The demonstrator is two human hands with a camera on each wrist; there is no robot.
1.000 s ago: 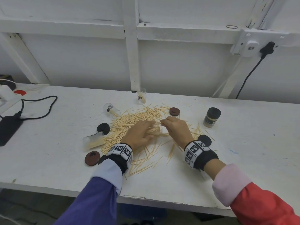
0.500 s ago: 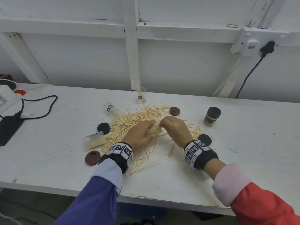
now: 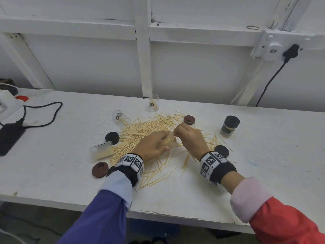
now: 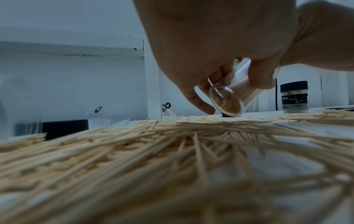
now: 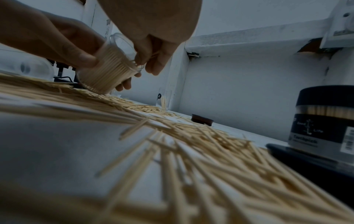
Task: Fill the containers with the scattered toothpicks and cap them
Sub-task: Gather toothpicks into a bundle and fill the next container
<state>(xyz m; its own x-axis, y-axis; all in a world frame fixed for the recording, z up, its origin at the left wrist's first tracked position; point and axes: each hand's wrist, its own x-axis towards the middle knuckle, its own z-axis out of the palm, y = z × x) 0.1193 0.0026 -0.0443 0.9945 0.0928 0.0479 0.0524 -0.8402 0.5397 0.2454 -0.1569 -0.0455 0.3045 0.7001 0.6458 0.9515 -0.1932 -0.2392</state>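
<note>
White table (image 3: 263, 173) strewn with toothpicks (image 3: 146, 129), against white-painted wall (image 3: 193, 71).

It looks like a plain workshop or packing room. A rough white-painted bench (image 3: 246, 138) stands against a bare white wall braced by painted timber battens (image 3: 143, 55). A surface-mounted socket (image 3: 274, 49) carries a black plug, and a power strip (image 3: 5, 101) with trailing black cable (image 3: 44, 113) sits at the bench's far left.

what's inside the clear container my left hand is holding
The clear container, tilted in the left hand, holds a tightly packed bundle of toothpicks. Fingers cover part of its wall.
</note>
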